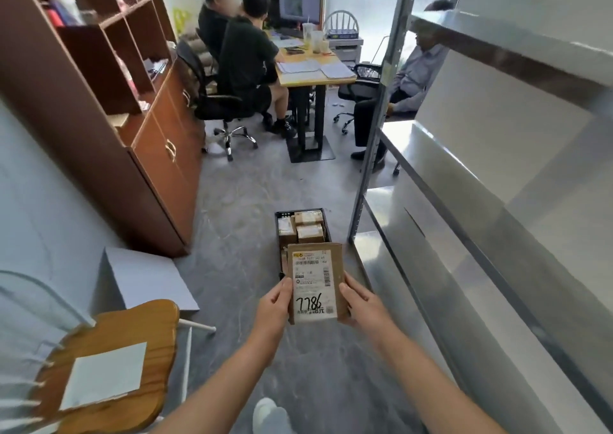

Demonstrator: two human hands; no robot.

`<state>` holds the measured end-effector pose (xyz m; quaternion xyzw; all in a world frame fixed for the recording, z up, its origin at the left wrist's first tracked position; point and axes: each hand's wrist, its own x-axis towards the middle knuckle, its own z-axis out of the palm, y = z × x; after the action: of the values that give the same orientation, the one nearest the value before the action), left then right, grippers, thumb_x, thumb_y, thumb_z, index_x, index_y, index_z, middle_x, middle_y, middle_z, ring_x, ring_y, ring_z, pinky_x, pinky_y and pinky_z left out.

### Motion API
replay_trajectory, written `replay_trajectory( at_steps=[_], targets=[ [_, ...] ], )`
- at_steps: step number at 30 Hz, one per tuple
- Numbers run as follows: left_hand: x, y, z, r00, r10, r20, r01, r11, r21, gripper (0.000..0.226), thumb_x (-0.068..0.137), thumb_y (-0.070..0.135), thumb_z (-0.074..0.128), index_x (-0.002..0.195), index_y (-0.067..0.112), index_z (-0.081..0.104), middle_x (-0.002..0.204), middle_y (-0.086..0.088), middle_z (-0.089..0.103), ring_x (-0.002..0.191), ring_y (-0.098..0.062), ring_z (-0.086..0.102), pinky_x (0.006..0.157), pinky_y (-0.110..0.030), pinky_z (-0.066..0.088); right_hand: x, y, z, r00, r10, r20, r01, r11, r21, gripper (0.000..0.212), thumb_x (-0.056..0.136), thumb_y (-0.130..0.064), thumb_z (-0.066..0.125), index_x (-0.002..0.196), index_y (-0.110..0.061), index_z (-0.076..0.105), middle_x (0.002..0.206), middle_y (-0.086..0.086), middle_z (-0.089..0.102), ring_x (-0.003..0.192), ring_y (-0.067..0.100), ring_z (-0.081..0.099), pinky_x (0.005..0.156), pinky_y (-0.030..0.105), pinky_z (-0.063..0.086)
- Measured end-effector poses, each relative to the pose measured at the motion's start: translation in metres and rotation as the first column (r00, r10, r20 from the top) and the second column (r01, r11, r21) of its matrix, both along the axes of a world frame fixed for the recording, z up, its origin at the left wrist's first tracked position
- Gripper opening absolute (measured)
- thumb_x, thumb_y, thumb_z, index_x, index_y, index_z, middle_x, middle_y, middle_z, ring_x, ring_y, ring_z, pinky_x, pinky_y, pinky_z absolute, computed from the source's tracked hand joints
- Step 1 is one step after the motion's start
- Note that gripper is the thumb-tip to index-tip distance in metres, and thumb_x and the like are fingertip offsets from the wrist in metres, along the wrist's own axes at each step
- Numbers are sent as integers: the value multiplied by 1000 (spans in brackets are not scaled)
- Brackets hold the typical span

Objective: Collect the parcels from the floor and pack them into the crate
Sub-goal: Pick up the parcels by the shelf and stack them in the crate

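I hold a flat brown cardboard parcel (315, 281) in front of me, label side up, with "7786" handwritten on its white label. My left hand (273, 306) grips its left edge and my right hand (360, 304) grips its right edge. Just beyond it on the grey floor stands a dark crate (280, 215) that holds several brown parcels (308, 226). The held parcel hides the crate's near end.
A tall metal shelving rack (481, 201) runs along the right. A brown cabinet (139, 128) lines the left wall, with a white box (146, 277) and a wooden chair (109, 367) near me. Three people sit at a desk (311, 72) at the back.
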<state>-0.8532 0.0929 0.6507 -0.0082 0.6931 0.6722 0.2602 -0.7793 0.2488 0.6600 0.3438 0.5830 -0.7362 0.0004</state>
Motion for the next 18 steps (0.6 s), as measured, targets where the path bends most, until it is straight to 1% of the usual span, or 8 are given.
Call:
replay_trajectory(
  at_steps=[1, 3, 6, 9, 11, 13, 16, 18],
  targets=[
    [-19, -4, -4, 1000, 12, 7, -12, 1000, 1, 33, 100, 33, 44, 115, 17, 69, 101, -1, 75, 83, -9, 68, 62, -13, 52, -20, -3, -4, 1000, 1, 10, -1, 1000, -6, 42, 97, -20, 56, 138, -31, 51, 111, 1, 71, 98, 16, 68, 76, 32, 60],
    [-58, -11, -8, 999, 27, 28, -27, 1000, 5, 34, 100, 36, 44, 117, 19, 69, 101, 1, 75, 89, -12, 68, 72, -21, 51, -60, -8, -10, 1000, 2, 31, -1, 1000, -10, 42, 96, -21, 57, 137, -30, 53, 111, 0, 72, 102, 19, 68, 85, 41, 58],
    [-110, -19, -13, 996, 54, 67, -56, 998, 24, 32, 100, 35, 45, 117, 21, 68, 102, 2, 75, 96, -12, 69, 78, -24, 52, -116, -13, -11, 998, 18, 61, -17, 1000, -17, 41, 96, -20, 57, 135, -30, 54, 111, 0, 72, 104, 21, 68, 91, 47, 56],
    [-162, -24, -19, 997, 25, 73, -27, 999, 26, 33, 99, 36, 47, 118, 21, 68, 106, -1, 75, 101, -15, 68, 85, -29, 53, -164, -15, -15, 998, 41, 43, -41, 999, -1, 40, 96, -20, 57, 135, -32, 54, 116, 0, 70, 107, 19, 67, 94, 48, 54],
    [-193, -21, -23, 997, 6, 81, -7, 1000, 2, 34, 99, 35, 47, 120, 18, 67, 107, -2, 74, 97, -14, 68, 91, -38, 51, -190, -12, -17, 998, 25, 55, -25, 1000, -14, 41, 97, -19, 56, 136, -32, 54, 122, 1, 67, 110, 19, 64, 95, 48, 54],
    [-214, -16, -25, 996, 0, 92, 3, 999, -36, 34, 99, 35, 47, 121, 17, 67, 108, -3, 74, 91, -13, 65, 96, -42, 49, -207, -10, -17, 997, 2, 78, 1, 999, -36, 42, 96, -19, 57, 136, -31, 53, 124, 2, 67, 112, 21, 63, 94, 48, 54],
    [-242, -3, -30, 994, -26, 105, 29, 999, -26, 32, 97, 34, 51, 120, 18, 68, 109, 1, 74, 101, -12, 67, 101, -40, 49, -235, 5, -23, 995, -33, 93, 36, 999, -33, 41, 97, -17, 55, 137, -29, 53, 115, 2, 70, 106, 21, 66, 93, 48, 54],
    [-262, 8, -36, 991, -44, 123, 49, 998, -38, 32, 97, 31, 53, 123, 17, 66, 113, 0, 72, 108, -14, 65, 103, -38, 49, -255, 17, -27, 992, -42, 122, 45, 999, -23, 40, 98, -16, 54, 136, -29, 54, 110, 2, 71, 103, 21, 67, 93, 48, 54]
  ],
)
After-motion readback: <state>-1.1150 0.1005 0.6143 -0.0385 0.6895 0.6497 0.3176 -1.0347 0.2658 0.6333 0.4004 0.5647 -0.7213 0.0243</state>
